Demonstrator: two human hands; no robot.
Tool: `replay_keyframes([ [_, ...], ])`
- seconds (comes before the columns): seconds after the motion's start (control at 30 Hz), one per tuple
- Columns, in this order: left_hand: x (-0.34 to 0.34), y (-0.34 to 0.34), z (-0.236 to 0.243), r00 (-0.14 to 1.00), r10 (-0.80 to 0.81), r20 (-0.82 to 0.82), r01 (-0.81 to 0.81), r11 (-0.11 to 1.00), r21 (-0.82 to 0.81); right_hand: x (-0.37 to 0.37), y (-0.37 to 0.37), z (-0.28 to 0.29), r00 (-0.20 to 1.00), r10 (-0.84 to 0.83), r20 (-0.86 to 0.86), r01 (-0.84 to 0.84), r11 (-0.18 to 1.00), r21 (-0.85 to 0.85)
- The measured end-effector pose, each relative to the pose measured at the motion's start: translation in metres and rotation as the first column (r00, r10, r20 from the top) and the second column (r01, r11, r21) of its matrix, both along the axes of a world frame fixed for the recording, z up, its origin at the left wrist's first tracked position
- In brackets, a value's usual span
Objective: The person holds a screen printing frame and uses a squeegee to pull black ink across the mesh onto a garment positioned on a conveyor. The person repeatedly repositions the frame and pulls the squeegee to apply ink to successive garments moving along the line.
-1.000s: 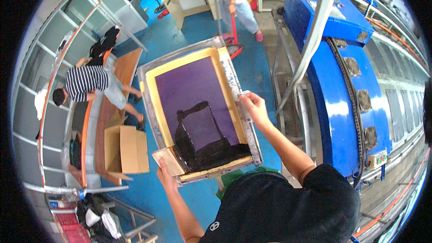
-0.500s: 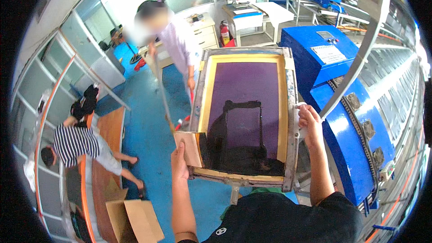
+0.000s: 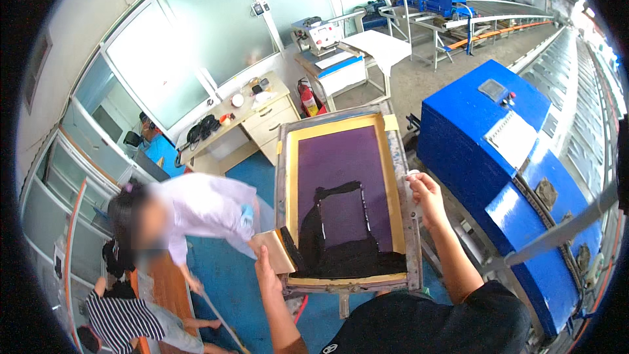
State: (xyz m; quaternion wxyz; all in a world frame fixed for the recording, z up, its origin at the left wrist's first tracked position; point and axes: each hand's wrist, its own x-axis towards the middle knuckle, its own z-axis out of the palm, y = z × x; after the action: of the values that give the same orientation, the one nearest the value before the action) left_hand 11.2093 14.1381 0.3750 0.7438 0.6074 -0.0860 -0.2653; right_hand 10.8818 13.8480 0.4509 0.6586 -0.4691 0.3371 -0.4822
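In front of me is a screen-printing frame [image 3: 401, 187] with yellow-taped inner edges and a purple mesh [image 3: 341, 164]. Black ink [image 3: 350, 262] pools along its near end and outlines a rectangle on the mesh. My left hand [image 3: 267, 276] is closed on a squeegee [image 3: 276, 253] with a pale wooden grip. The squeegee's ink-covered blade leans over the frame's near left corner. At the right rail, my right hand [image 3: 427, 198] has its fingers closed around a small white handle, mostly hidden by them.
A person in a light shirt [image 3: 209, 213] bends close on the left, holding a long stick. Behind them is someone in a striped shirt [image 3: 124, 318]. A blue machine [image 3: 481, 121] stands to the right. Beyond the frame are a desk [image 3: 262, 121] and a fire extinguisher [image 3: 308, 97].
My view has shifted, so more of the far wall shows. The light-shirted person has moved left and nearer, bending over. Both my hands keep their holds at the frame.
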Motion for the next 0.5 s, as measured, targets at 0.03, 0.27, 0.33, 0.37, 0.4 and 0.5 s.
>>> replay_keyframes([
  [0.03,0.013,-0.013,0.004,0.999,0.025,0.024,-0.026,1.0,0.016,0.017,-0.017,0.001,1.0,0.018,-0.006,-0.018,1.0,-0.016],
  [0.27,0.112,-0.073,0.02,0.995,0.102,0.015,-0.101,0.992,-0.072,0.143,-0.122,-0.008,0.983,0.183,0.022,-0.183,0.983,-0.016],
  [0.33,0.142,-0.107,0.026,0.994,0.1,0.048,-0.096,0.992,-0.08,0.18,-0.157,-0.006,0.98,0.195,0.039,-0.194,0.981,-0.024],
  [0.37,0.159,-0.128,0.027,0.993,0.097,0.063,-0.091,0.992,-0.082,0.195,-0.176,-0.005,0.983,0.178,0.037,-0.177,0.984,-0.029],
  [0.4,0.172,-0.14,0.032,0.993,0.099,0.069,-0.094,0.993,-0.07,0.209,-0.189,-0.002,0.986,0.166,0.026,-0.166,0.986,-0.021],
  [0.5,0.226,-0.204,0.046,0.993,0.092,0.071,-0.087,0.993,-0.078,0.243,-0.235,0.013,0.993,0.114,0.002,-0.114,0.993,-0.025],
])
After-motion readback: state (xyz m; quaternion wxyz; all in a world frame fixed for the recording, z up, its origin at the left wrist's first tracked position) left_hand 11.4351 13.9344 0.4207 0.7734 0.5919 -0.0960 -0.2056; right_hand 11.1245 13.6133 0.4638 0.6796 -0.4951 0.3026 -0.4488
